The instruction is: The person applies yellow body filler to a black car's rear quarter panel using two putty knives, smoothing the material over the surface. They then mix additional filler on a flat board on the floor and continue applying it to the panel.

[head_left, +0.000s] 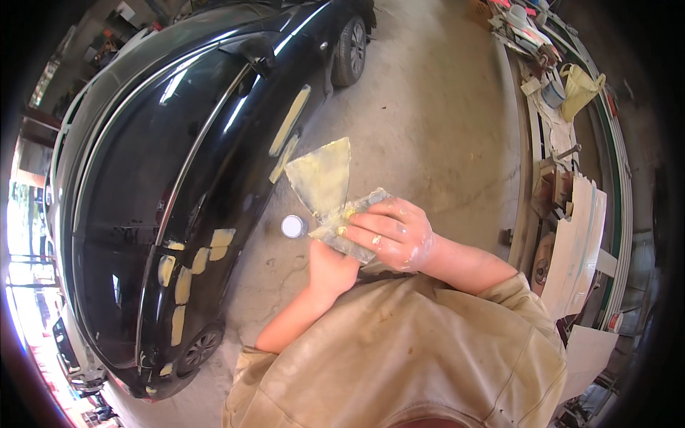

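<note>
A fan-shaped putty knife (322, 177), its blade coated in pale yellow filler, points up and away in front of me. My left hand (333, 269) is closed at its narrow end, though its fingers are mostly hidden under a flat grey scraper (365, 207). My right hand (394, 234), spotted with yellow and whitish smears, grips that scraper, fingers lying across its top face. Scraper and putty knife meet where the blade narrows. To the left, a black car (250, 160) has strips of yellow filler (291, 120) on its side.
A white-topped round can (292, 226) stands on the concrete floor (428, 107) between the car and my hands. Along the right side, a cluttered rack holds a pale yellow jug (581, 91) and a white panel (576, 250). The car's front wheel (351, 50) is at the far end.
</note>
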`<state>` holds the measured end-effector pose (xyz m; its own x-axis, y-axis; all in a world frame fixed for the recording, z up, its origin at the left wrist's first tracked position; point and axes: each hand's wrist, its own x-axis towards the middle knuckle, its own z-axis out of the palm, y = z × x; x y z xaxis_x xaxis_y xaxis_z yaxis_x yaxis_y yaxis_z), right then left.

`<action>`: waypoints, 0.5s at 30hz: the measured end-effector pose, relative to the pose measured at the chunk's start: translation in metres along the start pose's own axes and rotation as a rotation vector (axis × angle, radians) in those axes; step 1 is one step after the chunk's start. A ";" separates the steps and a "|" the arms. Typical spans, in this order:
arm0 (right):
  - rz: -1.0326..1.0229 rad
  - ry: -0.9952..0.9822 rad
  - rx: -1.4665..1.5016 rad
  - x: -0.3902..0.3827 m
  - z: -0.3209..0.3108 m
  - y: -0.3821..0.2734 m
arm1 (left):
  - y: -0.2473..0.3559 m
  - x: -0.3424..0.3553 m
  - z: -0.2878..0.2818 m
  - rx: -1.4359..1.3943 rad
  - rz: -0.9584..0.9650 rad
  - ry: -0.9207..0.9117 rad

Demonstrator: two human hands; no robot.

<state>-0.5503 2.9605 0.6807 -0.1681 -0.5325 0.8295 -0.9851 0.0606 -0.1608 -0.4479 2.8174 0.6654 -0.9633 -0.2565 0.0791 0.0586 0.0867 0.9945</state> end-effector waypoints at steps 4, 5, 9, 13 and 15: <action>-0.033 0.059 0.042 -0.006 0.001 -0.004 | 0.002 -0.014 0.011 0.015 0.076 0.054; -0.047 0.085 0.035 -0.006 0.002 -0.005 | 0.001 -0.017 0.013 0.016 0.086 0.070; -0.070 0.146 0.027 -0.005 0.005 -0.007 | -0.004 -0.026 0.017 -0.037 0.099 0.039; -0.033 0.133 0.048 -0.002 0.006 -0.006 | -0.013 -0.034 0.019 0.157 0.138 0.032; -0.001 0.132 0.037 0.001 0.007 -0.005 | -0.016 -0.037 0.018 0.262 0.175 -0.016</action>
<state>-0.5455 2.9538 0.6780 -0.1730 -0.4163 0.8926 -0.9837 0.0275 -0.1779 -0.4178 2.8430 0.6452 -0.9486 -0.2011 0.2446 0.1564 0.3740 0.9141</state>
